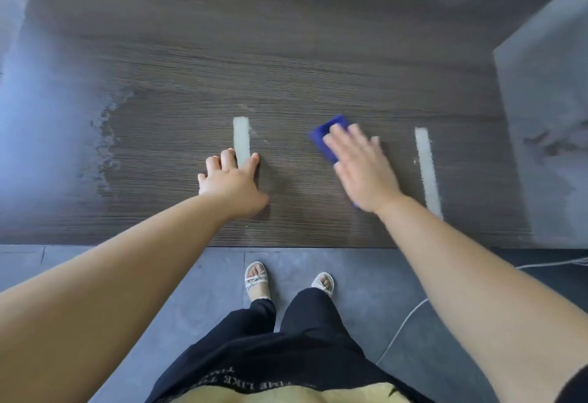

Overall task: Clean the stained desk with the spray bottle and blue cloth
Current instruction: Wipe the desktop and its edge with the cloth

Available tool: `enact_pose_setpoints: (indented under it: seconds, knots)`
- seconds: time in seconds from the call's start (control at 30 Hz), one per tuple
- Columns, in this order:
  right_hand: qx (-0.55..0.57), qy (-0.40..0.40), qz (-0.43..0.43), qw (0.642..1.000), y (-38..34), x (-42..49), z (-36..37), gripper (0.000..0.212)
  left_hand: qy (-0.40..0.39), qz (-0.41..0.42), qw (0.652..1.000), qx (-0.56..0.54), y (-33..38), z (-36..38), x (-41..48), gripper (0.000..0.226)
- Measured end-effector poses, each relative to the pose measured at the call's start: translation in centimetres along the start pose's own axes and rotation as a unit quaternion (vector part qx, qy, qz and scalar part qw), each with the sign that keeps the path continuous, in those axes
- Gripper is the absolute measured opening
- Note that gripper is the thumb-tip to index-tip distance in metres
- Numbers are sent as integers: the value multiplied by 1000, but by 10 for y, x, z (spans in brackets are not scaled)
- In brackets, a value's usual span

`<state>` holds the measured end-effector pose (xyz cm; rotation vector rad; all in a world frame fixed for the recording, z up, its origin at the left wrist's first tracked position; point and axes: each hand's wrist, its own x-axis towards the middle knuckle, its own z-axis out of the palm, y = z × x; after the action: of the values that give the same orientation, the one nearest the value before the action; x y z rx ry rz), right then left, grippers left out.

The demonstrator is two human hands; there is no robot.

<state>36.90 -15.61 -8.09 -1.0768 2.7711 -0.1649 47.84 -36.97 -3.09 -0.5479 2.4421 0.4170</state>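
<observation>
Head view, looking down past my arms at a dark wood-grain tabletop [318,68]. My right grip [359,164] lies flat with its fingers straight, pressing the blue cloth [329,135] onto the tabletop. The cloth pokes out beyond my fingertips, and the hand is blurred. My left grip [230,180] is spread and holds nothing, braced on the surface with its fingertips touching a pale tape strip [241,140]. A second tape strip [428,167] lies just to the right of my right grip. Well to the left of my left grip sits a pale smeared patch [105,141]. The spray bottle is not in view.

Risks, as I judge them: the cloth is only pressed, not pinched, so it could slide free. Its edge could catch and lift either strip. The smeared patch, far from the cloth, could be missed.
</observation>
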Motion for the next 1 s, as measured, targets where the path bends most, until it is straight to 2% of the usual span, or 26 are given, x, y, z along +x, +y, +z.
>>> enact_pose_setpoints:
  seconds: [0.07, 0.1, 0.13, 0.17, 0.2, 0.27, 0.33, 0.37, 0.4, 0.47, 0.53, 0.57, 0.6, 0.63, 0.7, 0.73, 0.8, 0.83, 0.9, 1.0]
  knots:
    - [50, 31, 234, 971, 14, 16, -7, 51, 7, 2, 1000, 10, -1, 2, 0, 82]
    - [63, 45, 320, 944, 6, 25, -8, 53, 14, 4, 1000, 20, -1, 4, 0, 83]
    - [67, 50, 366, 927, -10, 33, -7, 56, 21, 6, 999, 31, -1, 5, -1, 83]
    - [67, 46, 367, 927, -29, 39, -5, 58, 28, 8, 999, 42, -2, 7, -1, 83]
    - [65, 42, 321, 944, -47, 40, -1, 59, 35, 12, 998, 56, -2, 8, -3, 84]
    - [56, 4, 119, 991, -68, 33, 6, 57, 49, 15, 996, 77, -2, 7, -4, 86]
    - [30, -24, -74, 996, -49, 27, 2, 52, 66, 20, 993, 92, -4, 5, -5, 86]
    - [18, -14, -102, 995, -29, 28, 0, 51, 71, 23, 992, 98, -5, 5, -6, 85]
    - [8, 2, -70, 997, -8, 32, -3, 50, 74, 26, 992, 102, -6, 5, -7, 85]
    - [26, 20, 114, 993, 27, 51, -11, 51, 76, 25, 992, 98, -6, 6, -8, 86]
    - [71, 43, 309, 948, 32, 79, -19, 55, 88, 23, 992, 82, -3, 2, -4, 87]
    - [82, 49, 359, 929, 21, 91, -20, 57, 96, 25, 992, 75, -2, -2, 0, 88]
    - [88, 46, 364, 926, 5, 100, -20, 59, 102, 24, 992, 66, 1, -8, 7, 90]
    - [83, 42, 323, 942, -11, 105, -17, 60, 109, 19, 993, 51, 3, -16, 17, 93]
    - [63, 25, 149, 986, -41, 98, -8, 59, 125, -3, 992, 9, 7, -33, 39, 101]
    - [58, 0, 48, 997, -45, 91, -7, 58, 130, -18, 991, -9, 8, -42, 51, 105]
    - [44, -29, -99, 994, -27, 83, -9, 54, 136, -48, 989, -28, 8, -56, 74, 111]
    - [39, -26, -128, 991, -8, 86, -13, 54, 133, -62, 989, -31, 7, -61, 84, 113]
    - [25, -5, -82, 996, 34, 97, -20, 55, 111, -89, 989, -41, 3, -66, 95, 118]
    - [44, 6, 149, 988, 66, 130, -32, 53, 82, -112, 989, -57, 1, -70, 104, 122]
